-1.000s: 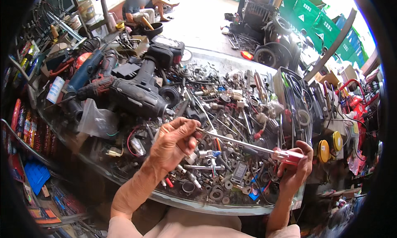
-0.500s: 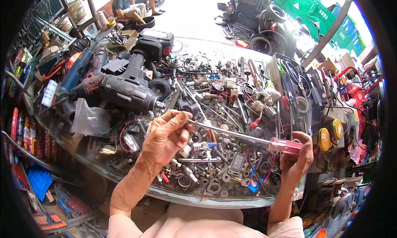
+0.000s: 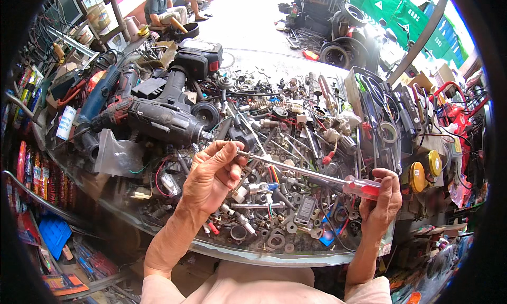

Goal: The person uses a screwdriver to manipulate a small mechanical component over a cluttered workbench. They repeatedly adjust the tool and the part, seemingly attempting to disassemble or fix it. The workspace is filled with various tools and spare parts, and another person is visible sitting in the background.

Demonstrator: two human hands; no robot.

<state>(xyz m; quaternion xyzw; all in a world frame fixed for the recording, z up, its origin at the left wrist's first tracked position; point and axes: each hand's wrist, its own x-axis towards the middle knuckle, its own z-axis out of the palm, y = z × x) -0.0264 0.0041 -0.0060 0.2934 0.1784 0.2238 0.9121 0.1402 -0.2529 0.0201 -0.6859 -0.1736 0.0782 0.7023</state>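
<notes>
A long screwdriver [image 3: 296, 168] with a clear and red handle spans the space between my hands, above a bench heaped with small hardware. My right hand [image 3: 381, 198] is closed round its handle. At the other end, the thumb and fingers of my left hand [image 3: 214, 169] pinch near the tip; whether a small part sits there is too fine to make out. Below the shaft lie bolts, nuts, a metal ring [image 3: 238, 232], washers [image 3: 275, 240] and a small dark rectangular part [image 3: 305, 210]. A black impact wrench [image 3: 163, 119] lies beyond my left hand.
A blue angle grinder [image 3: 100, 93] and a clear plastic bag [image 3: 119, 155] lie at the left. A metal tray [image 3: 364, 93] of tools and a tape roll stands at the right, beside yellow-lidded jars [image 3: 418, 177]. Someone sits [image 3: 161, 11] far back left.
Both hands and the screwdriver hold nearly the same pose. The whole view has shifted slightly; the grip at each end is unchanged.
</notes>
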